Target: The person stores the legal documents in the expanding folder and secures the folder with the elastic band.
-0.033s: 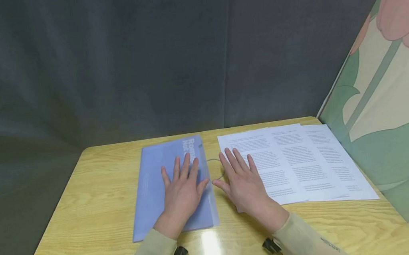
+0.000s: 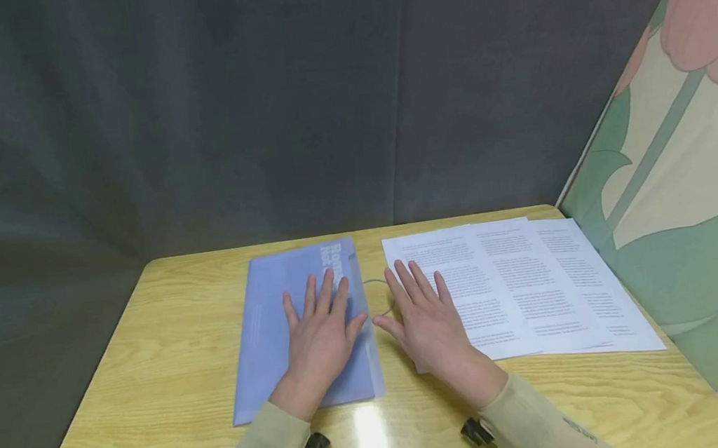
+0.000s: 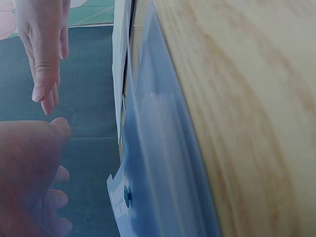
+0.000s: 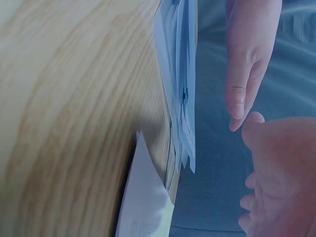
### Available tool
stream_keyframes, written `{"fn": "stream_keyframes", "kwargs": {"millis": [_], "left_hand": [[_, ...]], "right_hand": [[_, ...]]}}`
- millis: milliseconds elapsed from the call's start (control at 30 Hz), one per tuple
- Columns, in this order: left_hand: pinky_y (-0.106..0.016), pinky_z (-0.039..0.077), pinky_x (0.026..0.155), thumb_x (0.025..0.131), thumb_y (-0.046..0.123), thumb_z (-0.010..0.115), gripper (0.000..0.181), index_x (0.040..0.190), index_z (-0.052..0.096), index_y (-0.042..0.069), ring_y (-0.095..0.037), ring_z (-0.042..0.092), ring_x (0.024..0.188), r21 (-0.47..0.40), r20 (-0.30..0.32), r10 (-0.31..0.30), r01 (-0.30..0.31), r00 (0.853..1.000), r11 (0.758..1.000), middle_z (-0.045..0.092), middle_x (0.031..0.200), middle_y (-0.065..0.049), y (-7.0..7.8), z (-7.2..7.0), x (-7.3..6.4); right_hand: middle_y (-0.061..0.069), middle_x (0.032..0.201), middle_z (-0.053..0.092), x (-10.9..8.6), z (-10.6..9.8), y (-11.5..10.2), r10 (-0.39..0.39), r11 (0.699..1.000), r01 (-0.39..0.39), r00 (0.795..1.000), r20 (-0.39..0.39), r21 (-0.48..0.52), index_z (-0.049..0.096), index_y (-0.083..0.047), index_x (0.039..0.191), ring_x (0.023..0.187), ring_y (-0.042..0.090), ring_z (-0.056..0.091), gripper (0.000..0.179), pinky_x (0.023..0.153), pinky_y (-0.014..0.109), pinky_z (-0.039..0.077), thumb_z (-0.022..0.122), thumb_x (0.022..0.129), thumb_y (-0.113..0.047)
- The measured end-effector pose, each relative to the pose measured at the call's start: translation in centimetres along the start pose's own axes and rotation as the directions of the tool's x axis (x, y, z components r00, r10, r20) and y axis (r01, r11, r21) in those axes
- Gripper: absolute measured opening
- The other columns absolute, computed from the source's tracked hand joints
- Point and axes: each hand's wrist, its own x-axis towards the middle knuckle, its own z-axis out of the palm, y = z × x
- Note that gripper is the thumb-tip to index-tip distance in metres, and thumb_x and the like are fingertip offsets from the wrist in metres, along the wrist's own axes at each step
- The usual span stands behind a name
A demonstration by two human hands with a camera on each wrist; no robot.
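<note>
A translucent blue document folder point(image 2: 262, 358) with white lettering lies flat on the left half of the table. Above it hovers my left hand point(image 2: 320, 339), palm down with fingers spread, apart from the folder in the left wrist view point(image 3: 29, 168). My right hand point(image 2: 433, 330) is held palm down over the left edge of some printed sheets point(image 2: 510, 289), its fingers straight and holding nothing. The sheets overlap in a fan. Between the folder and the sheets shows a thin grey cord loop point(image 2: 375, 280), partly hidden by my right hand.
The wooden table point(image 2: 155, 366) has rounded far corners. A dark grey curtain point(image 2: 275, 118) hangs behind its far edge, and a panel with a flower pattern point(image 2: 702, 239) stands along the right side. In the right wrist view, the folder's layers point(image 4: 177, 84) stand slightly apart at the edge.
</note>
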Motion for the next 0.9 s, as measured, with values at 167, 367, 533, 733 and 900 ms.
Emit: {"fn": "stream_keyframes", "kwargs": {"millis": [167,367,533,733,900], "left_hand": [[-0.082,0.01,0.122,0.11,0.056,0.06,0.073,0.168,0.046,0.013,-0.044,0.016,0.166,-0.007,-0.015,-0.01,0.01,1.0,1.0,0.028,0.179,-0.015,-0.3,-0.1,-0.1],[-0.081,0.007,0.123,0.111,0.056,0.059,0.074,0.169,0.044,0.012,-0.043,0.013,0.167,-0.018,-0.004,-0.03,0.03,1.0,0.999,0.027,0.18,-0.015,-0.6,-0.3,-0.3],[-0.081,0.008,0.123,0.111,0.057,0.057,0.076,0.17,0.042,0.013,-0.043,0.012,0.167,-0.019,0.005,-0.044,0.045,0.999,0.999,0.026,0.18,-0.015,-0.9,-0.5,-0.3],[-0.08,0.004,0.123,0.111,0.057,0.057,0.078,0.172,0.038,0.013,-0.042,0.008,0.167,-0.052,0.01,-0.066,0.066,0.998,0.996,0.022,0.181,-0.014,-1.4,-0.7,-0.3],[-0.079,0.0,0.124,0.111,0.057,0.057,0.078,0.172,0.038,0.013,-0.042,0.007,0.167,-0.083,0.003,-0.074,0.074,0.997,0.994,0.021,0.181,-0.014,-1.8,-0.7,-0.3]], "right_hand": [[0.016,0.18,0.026,0.1,-0.1,-0.1,0.0,1.0,0.0,1.0,-0.002,0.001,0.031,-0.007,0.173,0.167,0.036,0.019,0.084,0.131,0.064,0.013,0.056,0.111,-0.057],[0.016,0.178,0.029,0.1,-0.2,-0.3,-0.004,1.0,0.004,1.0,-0.018,-0.003,0.033,-0.005,0.172,0.166,0.037,0.023,0.085,0.13,0.065,0.017,0.059,0.109,-0.056],[0.017,0.178,0.03,0.2,-0.2,-0.4,-0.005,1.0,0.005,1.0,-0.029,0.007,0.035,-0.005,0.171,0.165,0.038,0.024,0.085,0.13,0.065,0.018,0.061,0.109,-0.056],[0.017,0.178,0.029,0.3,0.0,-0.3,-0.004,1.0,0.005,1.0,-0.026,0.007,0.034,-0.005,0.172,0.165,0.038,0.024,0.085,0.13,0.066,0.017,0.061,0.109,-0.056],[0.017,0.178,0.028,0.2,0.0,-0.3,0.002,1.0,-0.002,1.0,-0.017,0.005,0.033,-0.006,0.172,0.165,0.038,0.023,0.085,0.13,0.066,0.017,0.06,0.109,-0.056]]}}
